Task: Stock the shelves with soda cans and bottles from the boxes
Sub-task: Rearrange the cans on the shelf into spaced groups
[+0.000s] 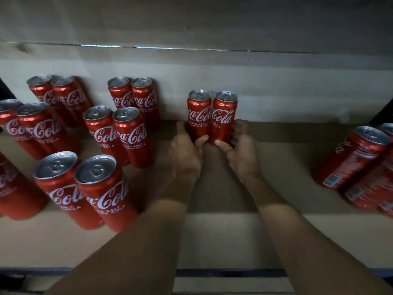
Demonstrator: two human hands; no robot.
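Red cans (200,116) x2 gripped low: L hand (185,155), R hand (242,153).

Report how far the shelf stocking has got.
Done: paired cola cans stand in rows on the left, with a further cluster on the right. In hand: left hand and right hand each grip one can of the middle pair near the back. Left: the bare shelf stretch between.

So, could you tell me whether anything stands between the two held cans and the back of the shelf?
Nothing visible does. The left hand and right hand hold the two cans upright close to the back wall; the neighbouring cans stand apart to their left.
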